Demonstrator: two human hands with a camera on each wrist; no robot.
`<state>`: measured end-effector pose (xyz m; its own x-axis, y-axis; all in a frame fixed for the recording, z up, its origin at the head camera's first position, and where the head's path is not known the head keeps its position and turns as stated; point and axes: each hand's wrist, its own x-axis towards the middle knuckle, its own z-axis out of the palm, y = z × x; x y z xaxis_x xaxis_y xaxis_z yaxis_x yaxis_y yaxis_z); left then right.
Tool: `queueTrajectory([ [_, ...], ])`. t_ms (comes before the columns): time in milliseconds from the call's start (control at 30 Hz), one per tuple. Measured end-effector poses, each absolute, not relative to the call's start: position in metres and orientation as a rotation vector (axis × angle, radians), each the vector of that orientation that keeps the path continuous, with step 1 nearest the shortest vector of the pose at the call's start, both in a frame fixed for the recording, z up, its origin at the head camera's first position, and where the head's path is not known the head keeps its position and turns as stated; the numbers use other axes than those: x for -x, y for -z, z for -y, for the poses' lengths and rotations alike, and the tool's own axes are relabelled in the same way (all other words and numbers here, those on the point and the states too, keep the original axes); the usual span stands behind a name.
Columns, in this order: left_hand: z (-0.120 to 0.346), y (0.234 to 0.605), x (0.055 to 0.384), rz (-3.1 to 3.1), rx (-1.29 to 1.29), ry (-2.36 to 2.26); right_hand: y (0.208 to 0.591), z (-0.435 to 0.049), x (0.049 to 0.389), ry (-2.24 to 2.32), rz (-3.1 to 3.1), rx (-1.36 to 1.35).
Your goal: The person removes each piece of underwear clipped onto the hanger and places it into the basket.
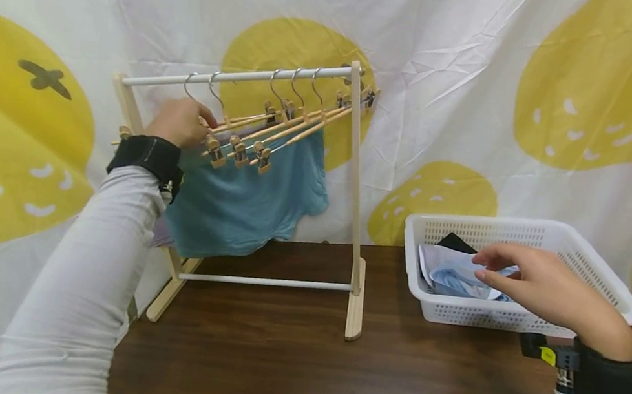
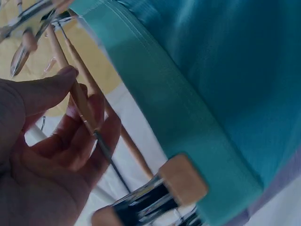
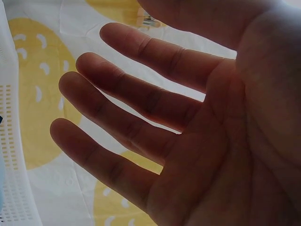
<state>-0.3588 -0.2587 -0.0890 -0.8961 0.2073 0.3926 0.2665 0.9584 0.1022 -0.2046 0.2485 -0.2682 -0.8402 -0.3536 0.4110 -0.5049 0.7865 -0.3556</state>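
At the rack's left part my left hand (image 1: 180,122) grips the wooden bar of a clip hanger (image 2: 81,101) between thumb and fingers. Teal shorts or a similar garment (image 1: 245,202) hang from clips just beside that hand; in the left wrist view the waistband (image 2: 155,103) shows, with a wooden clip (image 2: 182,180) against it. Several more hangers (image 1: 294,131) with wooden clips hang along the white rail (image 1: 259,75). My right hand (image 1: 552,285) is held over the white basket (image 1: 518,321), its fingers spread and holding nothing in the right wrist view.
Folded light-blue and white cloth (image 1: 456,275) and something black (image 1: 456,242) lie in the basket. The rack's right post (image 1: 357,176) stands between the hanging garment and the basket. Behind is a patterned curtain (image 1: 450,95); below, a dark wooden table (image 1: 297,364).
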Motion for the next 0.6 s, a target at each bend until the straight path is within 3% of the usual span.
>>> queueTrajectory([
  [600, 0.2618, 0.0964, 0.3597, 2.416, 0.53, 0.258, 0.2702, -0.253, 0.2056, -0.647, 2.642, -0.649],
])
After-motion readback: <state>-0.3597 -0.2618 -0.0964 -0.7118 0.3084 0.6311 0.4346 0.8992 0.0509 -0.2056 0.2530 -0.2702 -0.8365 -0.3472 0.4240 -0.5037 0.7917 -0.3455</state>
